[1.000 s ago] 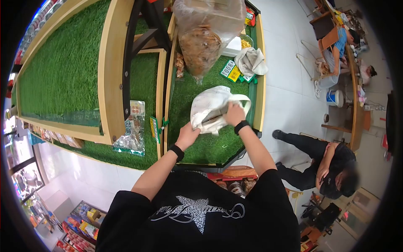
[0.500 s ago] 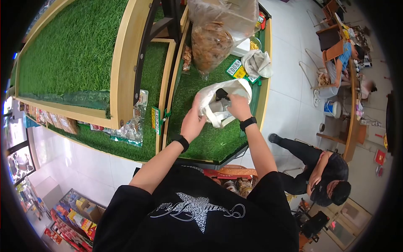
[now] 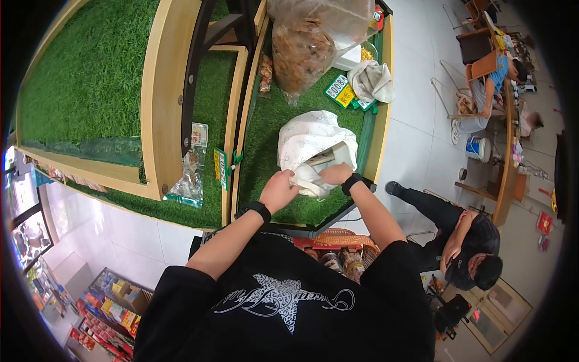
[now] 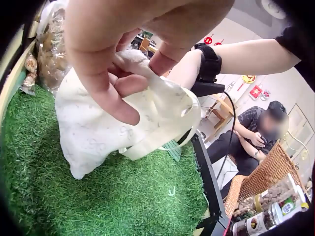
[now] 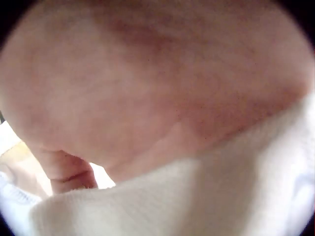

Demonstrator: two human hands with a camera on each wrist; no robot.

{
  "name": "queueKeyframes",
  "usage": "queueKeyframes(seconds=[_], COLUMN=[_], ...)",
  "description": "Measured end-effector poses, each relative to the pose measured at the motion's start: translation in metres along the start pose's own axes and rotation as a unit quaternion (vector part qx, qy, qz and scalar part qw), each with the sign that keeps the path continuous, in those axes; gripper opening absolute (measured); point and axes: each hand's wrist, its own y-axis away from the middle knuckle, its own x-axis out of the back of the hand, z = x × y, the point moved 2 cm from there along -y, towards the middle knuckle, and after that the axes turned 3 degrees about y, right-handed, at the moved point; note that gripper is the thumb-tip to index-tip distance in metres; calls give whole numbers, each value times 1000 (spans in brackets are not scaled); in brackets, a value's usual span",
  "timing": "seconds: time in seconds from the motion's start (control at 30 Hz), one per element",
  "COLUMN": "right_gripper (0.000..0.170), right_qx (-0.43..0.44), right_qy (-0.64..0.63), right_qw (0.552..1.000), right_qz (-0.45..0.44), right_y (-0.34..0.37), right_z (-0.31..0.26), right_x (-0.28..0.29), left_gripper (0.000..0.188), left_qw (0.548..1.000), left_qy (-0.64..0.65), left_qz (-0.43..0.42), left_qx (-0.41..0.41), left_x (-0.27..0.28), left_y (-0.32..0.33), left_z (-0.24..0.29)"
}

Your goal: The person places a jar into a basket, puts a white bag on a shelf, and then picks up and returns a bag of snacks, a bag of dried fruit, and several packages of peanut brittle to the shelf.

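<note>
A white cloth bag [image 3: 310,139] with a faint print sits on green artificial turf, its mouth gaping toward me. My left hand [image 3: 280,191] pinches the bag's near rim; in the left wrist view the thumb and fingers [image 4: 129,86] close over bunched cloth. At the right side of the opening, my right hand [image 3: 336,174] reaches into the bag. Cloth covers most of its fingers in the right wrist view, where the palm [image 5: 147,88] fills the picture, so I cannot tell whether they hold anything. Something pale and flat [image 3: 319,158] shows inside the mouth.
Beyond the bag stand a large plastic bag of brown food [image 3: 301,51], price cards [image 3: 339,90] and a crumpled pale cloth [image 3: 370,81]. A wooden rim [image 3: 379,139] borders the turf. A wicker basket with jars [image 4: 268,187] is near my body; a person [image 3: 458,241] sits at right.
The bag's mouth, wide and showing dark and clear items half a second ago, is now narrower and turned toward me. My left hand moved from the bag's side to its near rim; my right hand lowered.
</note>
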Motion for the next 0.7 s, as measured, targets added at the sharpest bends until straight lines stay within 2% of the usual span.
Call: queueKeyframes(seconds=[0.03, 0.07, 0.13, 0.17, 0.23, 0.27, 0.3, 0.37, 0.4, 0.5, 0.53, 0.57, 0.63, 0.7], right_gripper=[33, 33, 20, 20, 15, 23, 23, 30, 31, 34, 33, 33, 31, 30], right_qx=[-1, 0, -94, -94, -115, -110, -108, 24, -10, 4, 52, 51, 69, 48], right_qy=[-66, -67, -102, -104, -57, 26, 26, 150, 87, 107, 69, 70, -68, -103], right_qw=[997, 997, 976, 976, 942, 960, 960, 892, 925, 927, 911, 911, 924, 924], right_qz=[44, 42, 167, 167, 312, 257, 258, 426, 369, 359, 403, 403, 369, 366], right_y=[-13, -15, -19, -20, -18, -20, -25, -29, -36, -38, -33, -31, -22, -28], right_z=[8, 8, 9, 5, -9, -15, -15, -22, -23, -18, -12, -7, 0, 7], right_x=[-9, -10, -4, -6, 6, 11, 8, 5, 6, 14, 20, 25, 34, 36], left_gripper=[33, 34, 34, 34, 34, 33, 33, 33, 33, 33, 33, 32, 32, 32], left_qw=[1000, 1000, 1000, 1000, 1000, 1000, 999, 999, 999, 1000, 1000, 999, 997, 993], left_qy=[0, 1, 0, -6, -14, -12, -9, -5, 0, 18, 18, 35, 55, 88], left_qz=[-1, 1, 3, -7, -16, -25, -34, -37, -42, -16, -16, 16, 46, 76], left_qx=[2, 9, 16, 9, 2, 11, 20, 19, 16, 17, 17, 4, -7, -9], left_x=[0, 3, 7, 8, 10, 10, 11, 8, 9, 14, 17, 21, 28, 35], left_y=[0, 1, -1, -3, -4, -4, -5, -6, -6, -7, -9, -12, -18, -29], left_z=[2, 5, 8, 10, 10, 10, 9, 5, 6, 11, 12, 13, 16, 18])
